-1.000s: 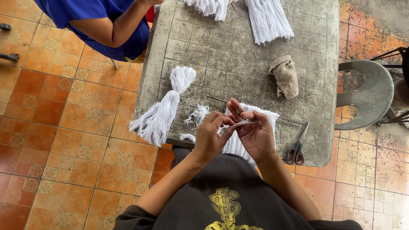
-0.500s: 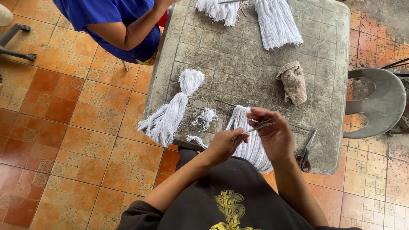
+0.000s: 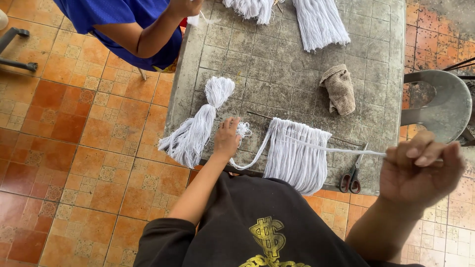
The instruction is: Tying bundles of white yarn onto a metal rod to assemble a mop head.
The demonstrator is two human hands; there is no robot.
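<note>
Half a second ago both hands worked close together over the hanging yarn at the table's near edge; now they have spread wide. The right hand has pulled out to the right edge of the frame, fingers pinched shut on a white cord drawn taut across the front of the yarn. The left hand has moved left, pressed palm-down on the tabletop beside a small tuft of loose strands; whether it grips anything cannot be told.

The table fills the upper middle of the frame, a grey slab scored in a square grid, worn and stained. Around it lies a floor of orange and brown patterned tiles. A grey plastic chair with a rounded seat stands at the right edge.

The flat sheet of white yarn drapes over the near table edge at centre, its strands parallel and soft. To its left lies a finished bundle, tied near the top into a knob, its tail splayed. More white bundles lie at the top edge. A person in a blue shirt sits upper left. A crumpled tan cloth lies right of centre, and dark-handled scissors rest at the lower right of the table.
</note>
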